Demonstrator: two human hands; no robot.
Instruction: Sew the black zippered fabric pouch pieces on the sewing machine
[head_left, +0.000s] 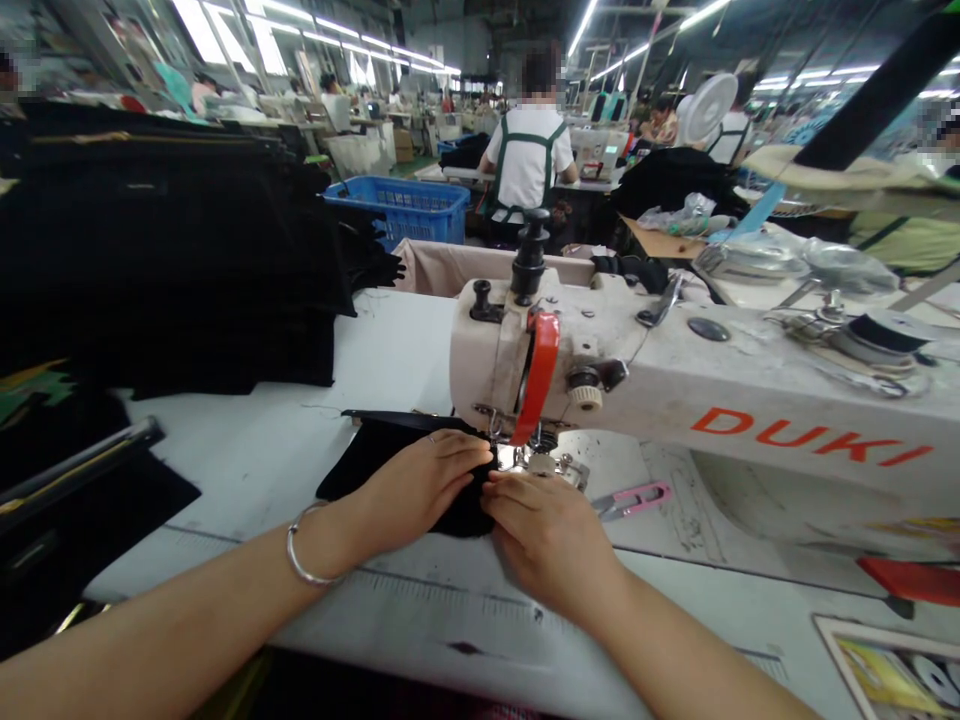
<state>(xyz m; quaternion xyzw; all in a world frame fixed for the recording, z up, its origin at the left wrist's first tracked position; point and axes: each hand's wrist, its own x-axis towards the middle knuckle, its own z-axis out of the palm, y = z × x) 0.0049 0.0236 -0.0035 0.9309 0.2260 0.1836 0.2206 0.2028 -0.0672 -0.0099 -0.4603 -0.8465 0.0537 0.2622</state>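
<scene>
A black fabric piece [367,455] lies on the white sewing table, its right edge at the needle area of a white sewing machine [645,360]. My left hand [420,480], a silver bangle at its wrist, rests on the fabric with fingers stretched flat toward the presser foot. Just in front of the foot, my right hand [551,530] has its fingers bent and closed on the fabric's right edge; the thumb is hidden. The metal presser foot [517,458] shows partly between the fingertips and the red guard [538,380]. Pink-handled thread snips [634,500] lie right of my right hand.
A tall stack of black fabric pieces [165,240] stands at the left, and more black pieces [82,490] hang nearer me. Behind the machine are a pale cloth bin [465,265] and a blue basket [420,205]. A person [525,150] sits farther back. A parts tray [892,670] sits lower right.
</scene>
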